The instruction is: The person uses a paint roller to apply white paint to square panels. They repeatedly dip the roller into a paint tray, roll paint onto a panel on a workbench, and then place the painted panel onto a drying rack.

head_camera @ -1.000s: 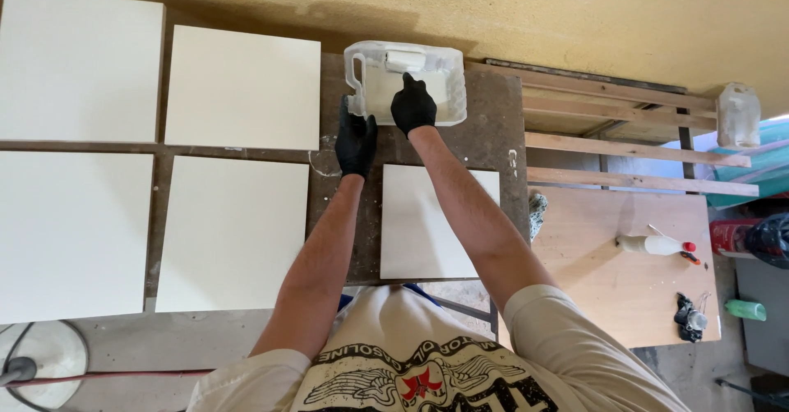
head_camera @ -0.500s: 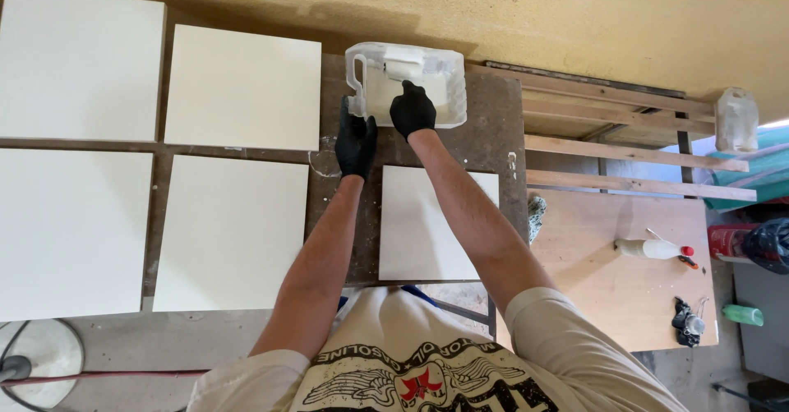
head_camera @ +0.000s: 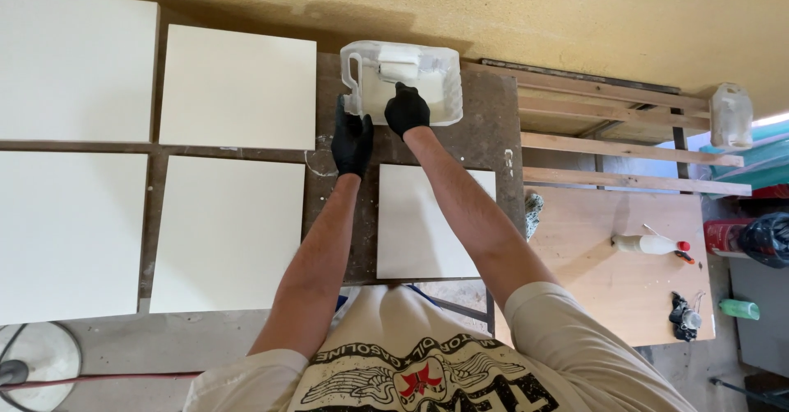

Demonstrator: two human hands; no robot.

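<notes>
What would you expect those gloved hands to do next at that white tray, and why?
Probably lift the roller out of the paint tray and carry it to the small white panel just below. The right hand is in the tray at the roller, the left hand rests at the tray's edge, and that panel lies nearest.

Both the left hand (head_camera: pixel 352 142) and the right hand (head_camera: pixel 406 109) wear plain black gloves. Beside them, the paint tray (head_camera: pixel 444 92) is translucent white, holding a white roller (head_camera: pixel 398 64). The workbench (head_camera: pixel 489 137) under the tray is dark brown, blotched with pale paint. Left of the tray lie cream-white panels (head_camera: pixel 237 87), unpatterned; another cream panel (head_camera: pixel 431 219) lies below it. Behind the tray, the wall (head_camera: pixel 534 13) is mustard yellow.
</notes>
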